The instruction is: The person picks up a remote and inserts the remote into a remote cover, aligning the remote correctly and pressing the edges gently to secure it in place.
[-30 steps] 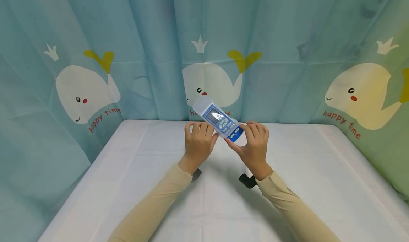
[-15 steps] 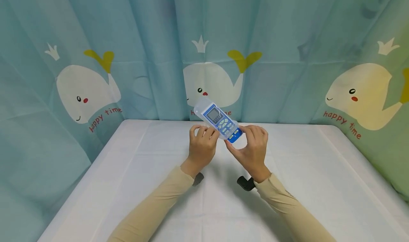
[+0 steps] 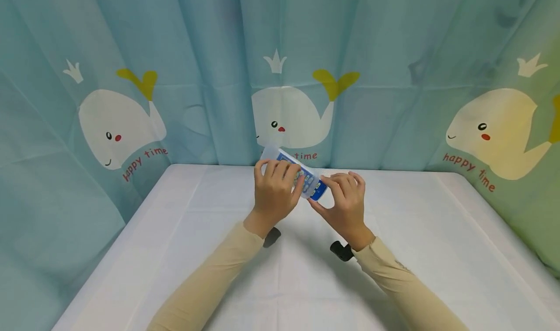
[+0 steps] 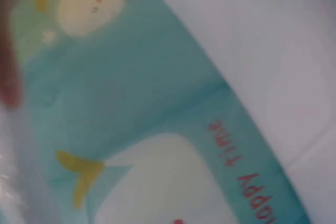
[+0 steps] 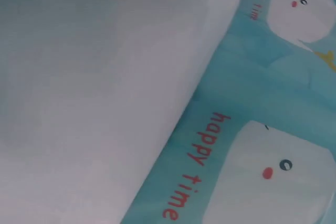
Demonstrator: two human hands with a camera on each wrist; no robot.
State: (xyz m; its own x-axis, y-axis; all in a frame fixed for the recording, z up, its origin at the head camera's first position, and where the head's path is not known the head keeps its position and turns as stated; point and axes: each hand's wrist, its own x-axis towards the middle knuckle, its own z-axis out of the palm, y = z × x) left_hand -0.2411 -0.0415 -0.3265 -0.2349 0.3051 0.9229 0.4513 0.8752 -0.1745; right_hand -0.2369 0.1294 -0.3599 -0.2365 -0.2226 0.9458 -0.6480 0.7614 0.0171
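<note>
A blue and white remote control is held above the table in the head view, tilted with its upper end to the left. A translucent sleeve encloses most of it; the blue lower end sticks out. My left hand grips the sleeved part, fingers over the front and hiding most of the screen and buttons. The exposed blue end is pinched between thumb and fingers of my right hand. Only a blurred finger shows at the left edge of the left wrist view; the right wrist view shows neither hand nor remote.
A table with a white cover lies beneath both hands. Behind it hangs a blue-green curtain printed with white whales. Dark wrist-worn camera pieces show below the wrists.
My left hand has shifted up and over the remote control's front, now covering the screen. The remote control has come down slightly and its face has turned, while my right hand keeps pinching its end.
</note>
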